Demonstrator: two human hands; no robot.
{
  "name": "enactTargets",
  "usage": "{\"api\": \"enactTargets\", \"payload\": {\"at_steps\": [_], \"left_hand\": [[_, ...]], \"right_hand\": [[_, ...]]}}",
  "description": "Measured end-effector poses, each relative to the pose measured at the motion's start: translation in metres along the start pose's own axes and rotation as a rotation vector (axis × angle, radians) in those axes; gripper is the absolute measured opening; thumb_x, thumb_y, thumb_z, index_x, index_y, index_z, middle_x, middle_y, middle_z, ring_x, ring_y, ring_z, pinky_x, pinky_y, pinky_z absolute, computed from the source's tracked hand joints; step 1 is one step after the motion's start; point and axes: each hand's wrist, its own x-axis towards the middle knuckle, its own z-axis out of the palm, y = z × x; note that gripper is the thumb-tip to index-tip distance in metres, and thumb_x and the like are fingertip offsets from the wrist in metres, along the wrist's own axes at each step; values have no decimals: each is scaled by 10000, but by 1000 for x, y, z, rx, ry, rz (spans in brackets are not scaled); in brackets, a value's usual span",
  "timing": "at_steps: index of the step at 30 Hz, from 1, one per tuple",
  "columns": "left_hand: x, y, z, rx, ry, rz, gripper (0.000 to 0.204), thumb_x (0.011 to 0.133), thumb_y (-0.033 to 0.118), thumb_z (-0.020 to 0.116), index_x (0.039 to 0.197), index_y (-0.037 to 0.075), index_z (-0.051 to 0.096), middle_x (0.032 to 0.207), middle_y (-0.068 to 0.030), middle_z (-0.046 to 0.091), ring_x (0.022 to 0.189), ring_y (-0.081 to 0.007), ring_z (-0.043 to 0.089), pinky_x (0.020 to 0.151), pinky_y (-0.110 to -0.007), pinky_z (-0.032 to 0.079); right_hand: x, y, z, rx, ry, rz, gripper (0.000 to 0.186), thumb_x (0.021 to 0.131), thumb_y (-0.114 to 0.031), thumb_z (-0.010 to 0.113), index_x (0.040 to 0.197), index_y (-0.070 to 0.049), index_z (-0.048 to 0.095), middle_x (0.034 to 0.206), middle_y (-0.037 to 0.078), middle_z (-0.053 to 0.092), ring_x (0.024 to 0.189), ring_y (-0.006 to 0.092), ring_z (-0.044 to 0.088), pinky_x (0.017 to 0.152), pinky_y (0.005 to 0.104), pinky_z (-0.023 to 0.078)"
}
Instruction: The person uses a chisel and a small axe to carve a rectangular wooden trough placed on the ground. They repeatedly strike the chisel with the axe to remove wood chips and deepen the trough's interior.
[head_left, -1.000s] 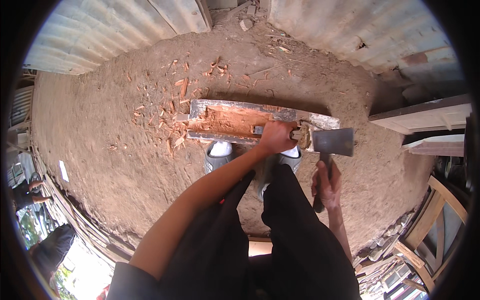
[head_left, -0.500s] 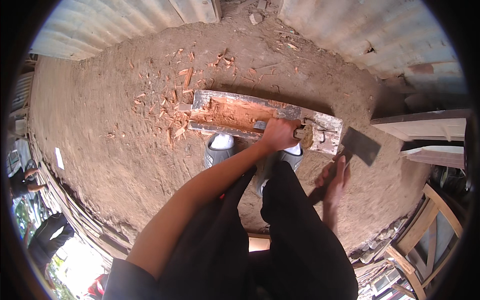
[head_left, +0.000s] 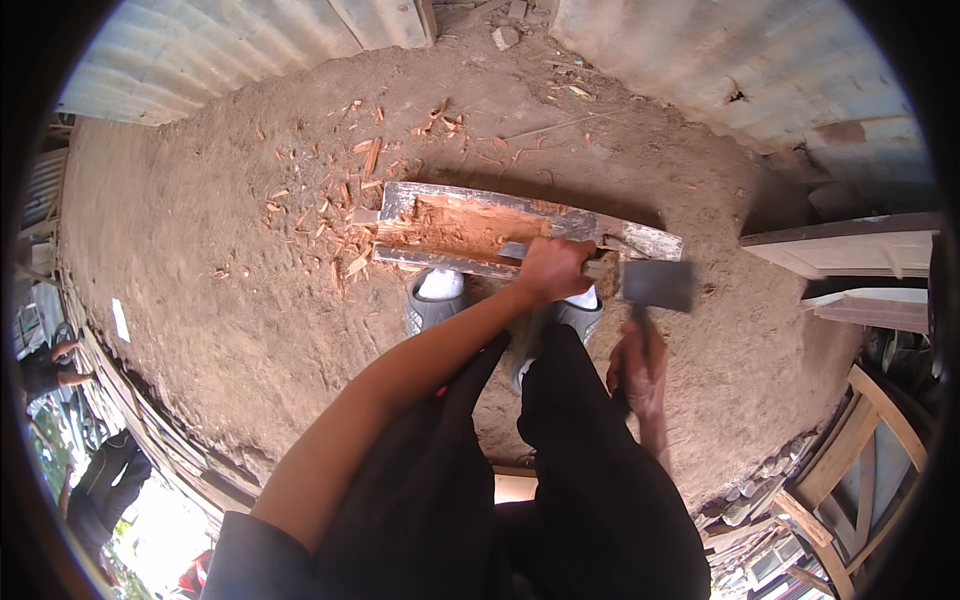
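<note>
A long, weathered piece of timber with flaking dark and white paint lies on the dirt in front of my feet. Its left and middle part is hollowed into a rough trough of fresh reddish wood. My left hand is wrapped round a chisel; the flat metal blade points left over the trough's right end. In my right hand is the handle of a mallet with a broad, dark rectangular head. That head is just right of the chisel's butt end, in front of the timber's whitish right end.
Wood chips litter the ground left of and beyond the timber. Corrugated metal sheets stand at the far side. A pale panel and a wooden frame are at the right. Another person is at the lower left edge.
My right hand has swung the mallet leftward, bringing its head from beyond the timber's right end close to the chisel. My left hand and the timber stay nearly in place.
</note>
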Motion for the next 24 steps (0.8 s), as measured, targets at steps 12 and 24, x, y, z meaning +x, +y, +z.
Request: {"api": "enactTargets", "payload": {"at_steps": [12,24], "left_hand": [[-16,-26,-14,3,105,91,286,763,386,768,916,151,713,777,-96,738,739,-309,738,615,-448,524],[11,-3,-5,-162,124,241,295,659,265,794,875,97,684,733,-109,712,714,-341,719,639,-459,549]], "right_hand": [[-18,-10,-16,317,110,-57,422,1100,-442,504,1131,-22,506,613,58,484,387,153,490,350,298,403],[-24,-23,-6,270,132,-67,399,1101,-429,501,1146,-32,497,620,53,479,385,148,481,342,284,378]]}}
